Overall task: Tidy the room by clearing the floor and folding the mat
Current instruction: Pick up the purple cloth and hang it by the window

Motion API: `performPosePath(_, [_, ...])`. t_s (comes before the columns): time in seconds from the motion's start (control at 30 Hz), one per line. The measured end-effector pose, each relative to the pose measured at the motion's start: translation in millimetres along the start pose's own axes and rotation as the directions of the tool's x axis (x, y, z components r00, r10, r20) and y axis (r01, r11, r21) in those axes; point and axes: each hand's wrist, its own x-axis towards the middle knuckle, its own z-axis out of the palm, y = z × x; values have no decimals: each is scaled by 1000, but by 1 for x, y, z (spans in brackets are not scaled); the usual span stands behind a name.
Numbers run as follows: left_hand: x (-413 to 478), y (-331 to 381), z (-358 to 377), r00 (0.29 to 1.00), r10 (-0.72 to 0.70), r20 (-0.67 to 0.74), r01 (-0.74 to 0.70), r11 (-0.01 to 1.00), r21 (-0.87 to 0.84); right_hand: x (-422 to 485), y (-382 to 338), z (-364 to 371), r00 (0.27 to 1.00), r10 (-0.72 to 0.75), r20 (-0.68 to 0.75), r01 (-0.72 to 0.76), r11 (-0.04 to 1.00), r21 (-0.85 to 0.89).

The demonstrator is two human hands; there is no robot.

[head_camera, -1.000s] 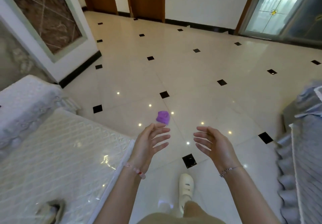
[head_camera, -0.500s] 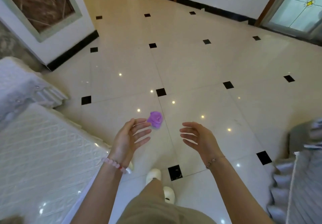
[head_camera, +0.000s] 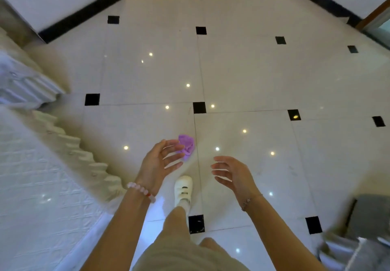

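The left hand [head_camera: 157,165] has neared the purple cloth [head_camera: 187,144], just beyond its fingers [head_camera: 172,143].

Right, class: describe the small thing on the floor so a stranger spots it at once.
Start with the shiny cream floor dotted with small black squares. Just beyond the left hand lies a crumpled lump. It alone is purple.

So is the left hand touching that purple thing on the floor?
Cannot tell. In the head view, open fingers of the left hand overlap the purple thing, and this one view shows neither contact nor gap.
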Motion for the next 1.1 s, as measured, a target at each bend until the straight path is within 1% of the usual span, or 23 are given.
performPosePath(0.13, [65, 14, 12, 999, -35, -28, 35, 999, 21, 76, -33, 9, 999, 10, 46, -9, 999, -34])
performPosePath(0.27, [138, 3, 6, 993, -80, -90, 85, 995, 49, 157, -34, 18, 997, 74, 26, -72, 995, -74])
performPosePath(0.37, [200, -28, -12, 979, -122, -162, 128, 991, 25, 230, -5, 20, 984, 175, 26, -172, 979, -108])
performPosePath(0.47, [258, -70, -35, 954, -193, -228, 192, 981, -26, 306, 41, 21, 950, 311, 22, -302, 936, -182])
performPosePath(0.57, [310, -114, -57, 938, -228, -262, 213, 973, -87, 382, 88, 22, 930, 367, -8, -355, 894, -272])
performPosePath(0.73, [382, -188, -85, 937, -246, -250, 184, 952, -245, 484, 162, 14, 942, 334, -40, -318, 844, -432])
performPosePath(0.83, [411, -233, -103, 925, -256, -280, 167, 938, -304, 531, 208, 14, 968, 250, -16, -214, 793, -570])
performPosePath(0.93, [426, -273, -125, 906, -272, -326, 157, 928, -339, 566, 254, 20, 985, 174, 9, -135, 792, -596])
performPosePath(1.0, [428, -290, -135, 895, -293, -337, 167, 920, -355, 578, 269, 25, 994, 109, 8, -82, 797, -598])
performPosePath(1.1, [431, -306, -153, 879, -307, -363, 160, 910, -383, 601, 296, 32, 997, 73, 18, -43, 749, -661])
